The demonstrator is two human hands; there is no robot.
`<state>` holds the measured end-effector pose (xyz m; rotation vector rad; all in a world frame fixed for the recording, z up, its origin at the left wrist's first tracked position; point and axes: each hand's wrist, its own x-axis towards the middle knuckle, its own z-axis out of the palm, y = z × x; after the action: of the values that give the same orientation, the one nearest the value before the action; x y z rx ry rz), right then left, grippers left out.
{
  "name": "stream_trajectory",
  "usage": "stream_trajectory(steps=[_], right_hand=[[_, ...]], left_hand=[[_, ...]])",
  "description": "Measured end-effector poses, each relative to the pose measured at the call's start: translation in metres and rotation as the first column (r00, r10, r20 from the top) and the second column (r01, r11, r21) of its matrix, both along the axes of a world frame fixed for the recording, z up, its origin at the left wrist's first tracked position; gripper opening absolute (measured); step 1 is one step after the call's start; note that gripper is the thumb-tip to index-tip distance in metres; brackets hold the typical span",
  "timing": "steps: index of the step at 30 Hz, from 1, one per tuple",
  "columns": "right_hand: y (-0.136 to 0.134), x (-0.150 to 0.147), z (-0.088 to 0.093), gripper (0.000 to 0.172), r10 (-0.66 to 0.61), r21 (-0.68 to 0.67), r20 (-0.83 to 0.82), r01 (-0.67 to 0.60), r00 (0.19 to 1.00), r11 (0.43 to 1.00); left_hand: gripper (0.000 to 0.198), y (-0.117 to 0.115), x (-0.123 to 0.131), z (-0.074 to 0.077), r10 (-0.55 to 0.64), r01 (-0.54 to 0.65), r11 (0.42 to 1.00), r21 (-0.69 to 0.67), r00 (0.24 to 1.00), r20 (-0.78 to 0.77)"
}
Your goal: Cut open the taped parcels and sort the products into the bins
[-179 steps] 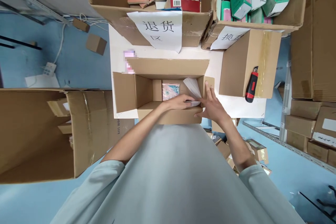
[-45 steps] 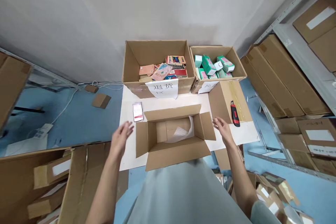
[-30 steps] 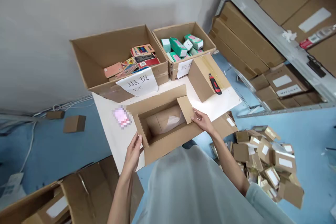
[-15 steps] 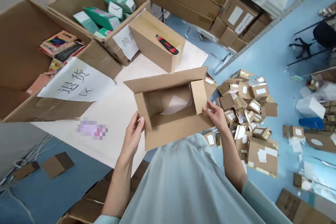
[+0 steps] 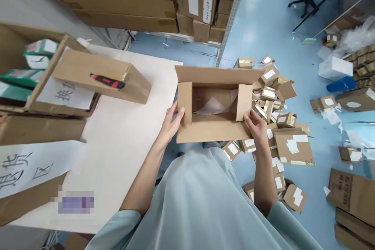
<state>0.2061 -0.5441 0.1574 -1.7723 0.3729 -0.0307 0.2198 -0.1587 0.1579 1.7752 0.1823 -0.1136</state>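
An open cardboard box (image 5: 211,132) is held up in front of me, its flaps spread and its opening facing me. Inside lies a thin translucent white sheet (image 5: 215,106); nothing else shows in it. My left hand (image 5: 171,125) grips the box's left end, thumb on the flap. At the opposite end, my right hand (image 5: 256,125) pinches the right flap and side. To the left on the white table (image 5: 125,125) stands a closed carton (image 5: 102,74), with a red and black utility knife (image 5: 108,81) lying on top.
Many opened boxes (image 5: 293,146) litter the blue floor on my right. Large cartons (image 5: 43,129) with handwritten paper signs stand at left, one holding green-and-white packages (image 5: 22,78). A metal shelf (image 5: 231,19) stocked with boxes is ahead. A blurred purple item (image 5: 76,204) lies on the table.
My view has swung right. Both hands have carried the open box away from the table toward the heap of boxes on the floor, and it is now held more level.
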Motion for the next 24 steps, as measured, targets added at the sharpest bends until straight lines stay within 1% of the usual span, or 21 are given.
stream_trajectory(steps=[2,5,7,8,9,10,11,12,13,14,15,16,17,19,21,22,24], right_hand=[[-0.033,0.007,0.006,0.086,-0.082,-0.018,0.026,0.083,0.996,0.996],[-0.086,0.018,0.017,0.085,-0.22,-0.076,0.086,0.226,0.972,0.971],[-0.125,0.024,0.024,0.086,-0.319,-0.115,0.139,0.335,0.938,0.935],[-0.144,0.026,0.027,0.086,-0.38,-0.135,0.176,0.404,0.908,0.905],[-0.163,0.027,0.03,0.087,-0.452,-0.155,0.225,0.49,0.863,0.858],[-0.18,0.027,0.032,0.088,-0.53,-0.175,0.283,0.587,0.799,0.791],[-0.195,0.025,0.033,0.088,-0.601,-0.195,0.344,0.681,0.721,0.706],[-0.206,0.023,0.033,0.087,-0.655,-0.215,0.398,0.759,0.642,0.614],[-0.212,0.021,0.031,0.084,-0.688,-0.238,0.437,0.811,0.58,0.534],[-0.214,0.02,0.027,0.079,-0.701,-0.266,0.451,0.833,0.552,0.484],[-0.212,0.021,0.021,0.075,-0.7,-0.3,0.44,0.826,0.563,0.477],[-0.204,0.023,0.014,0.071,-0.688,-0.329,0.407,0.799,0.601,0.504],[-0.193,0.027,0.007,0.068,-0.665,-0.349,0.357,0.753,0.657,0.557],[-0.162,0.04,-0.011,0.063,-0.584,-0.336,0.241,0.631,0.775,0.699],[-0.123,0.059,-0.027,0.059,-0.442,-0.297,0.123,0.458,0.889,0.838],[-0.102,0.068,-0.034,0.056,-0.361,-0.278,0.07,0.366,0.93,0.888],[-0.06,0.088,-0.046,0.053,-0.181,-0.238,-0.018,0.172,0.983,0.956]], left_hand=[[0.076,-0.038,0.039,0.003,-0.056,0.056,0.998,-0.012,0.998,0.001],[0.075,-0.106,0.103,0.014,-0.169,0.17,0.984,-0.046,0.985,0.035],[0.069,-0.157,0.149,0.027,-0.264,0.271,0.96,-0.064,0.959,0.1],[0.065,-0.183,0.171,0.034,-0.336,0.347,0.936,-0.067,0.932,0.137],[0.062,-0.207,0.191,0.042,-0.417,0.432,0.899,-0.073,0.894,0.164],[0.06,-0.228,0.208,0.049,-0.477,0.494,0.867,-0.072,0.862,0.174],[0.059,-0.245,0.221,0.056,-0.511,0.528,0.847,-0.061,0.84,0.181],[0.059,-0.257,0.23,0.06,-0.532,0.549,0.835,-0.049,0.826,0.189],[0.059,-0.264,0.234,0.062,-0.541,0.556,0.83,-0.035,0.819,0.192],[0.059,-0.266,0.233,0.061,-0.544,0.557,0.83,-0.02,0.817,0.191],[0.059,-0.264,0.229,0.056,-0.544,0.554,0.832,-0.009,0.82,0.18],[0.06,-0.257,0.222,0.049,-0.543,0.55,0.835,-0.003,0.825,0.156],[0.061,-0.248,0.213,0.039,-0.538,0.542,0.841,-0.002,0.835,0.115],[0.064,-0.223,0.189,0.015,-0.49,0.49,0.871,-0.029,0.872,0.011],[0.066,-0.195,0.163,-0.009,-0.422,0.417,0.906,-0.075,0.903,-0.076],[0.067,-0.18,0.15,-0.019,-0.376,0.367,0.925,-0.097,0.92,-0.11],[0.069,-0.15,0.126,-0.034,-0.286,0.264,0.954,-0.14,0.942,-0.176]])
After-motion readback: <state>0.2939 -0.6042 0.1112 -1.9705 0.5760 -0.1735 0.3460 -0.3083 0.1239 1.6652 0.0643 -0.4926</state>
